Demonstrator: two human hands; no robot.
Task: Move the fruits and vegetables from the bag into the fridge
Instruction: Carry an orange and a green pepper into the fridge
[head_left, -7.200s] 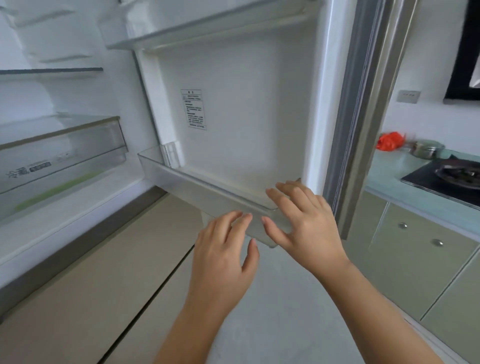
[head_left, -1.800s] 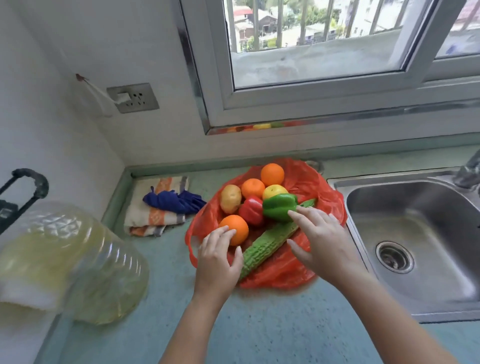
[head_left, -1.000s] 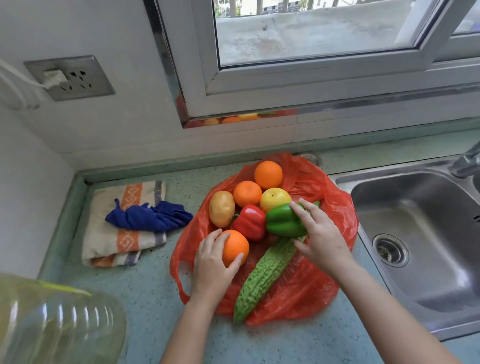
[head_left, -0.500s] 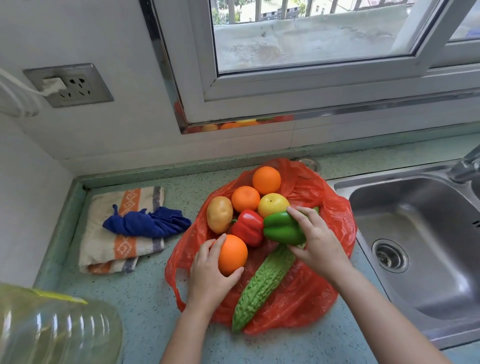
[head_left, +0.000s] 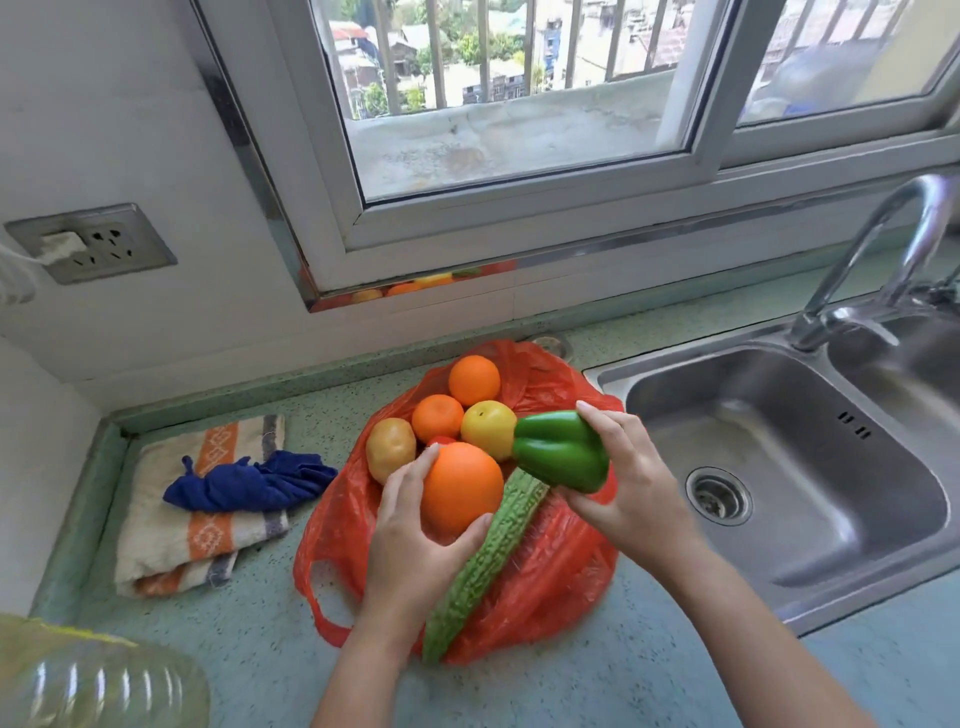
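- Speckled green countertop (head_left: 249, 644) in a kitchen corner, white walls; a wall socket (head_left: 93, 250) with a plug in it is at upper left.
- Sliding window (head_left: 519, 114) above the counter shows bars and buildings outside.
- Steel sink (head_left: 841, 499) is set into the counter on the right, with a drain (head_left: 718, 495) in the basin and a curved faucet (head_left: 883, 249) behind it.
- Striped towel (head_left: 202, 530) lies folded on the left with a blue cloth (head_left: 249, 480) bunched on top.
- Clear plastic jug (head_left: 93, 680) sits at the bottom left corner (blurred, partly cut off).
- Red plastic bag (head_left: 550, 587) lies open on the counter between the towel and the sink.
- Lying in the bag: a potato (head_left: 390, 449), two smaller oranges (head_left: 474, 381) (head_left: 437, 418), a yellow fruit (head_left: 488, 430) and a bitter gourd (head_left: 488, 561) running diagonally with its tip past the bag's edge.
- A sliver of red pepper (head_left: 441, 440) peeks out behind the held fruit.
- Left hand (head_left: 415, 551) has fingers and thumb wrapped round a large orange (head_left: 461, 488), held above the bag.
- Right hand (head_left: 628, 493) grasps a green pepper (head_left: 563, 452) from its right side, tilted and clear of the pile.
- Versus half a second ago: both the large orange and the green pepper sat down in the bag with the hands closing on them; both are now raised.
- The red pepper was in full view then; it is now mostly hidden by the large orange.
- The view has tipped up: more window shows, and the faucet's full arc has come into view.
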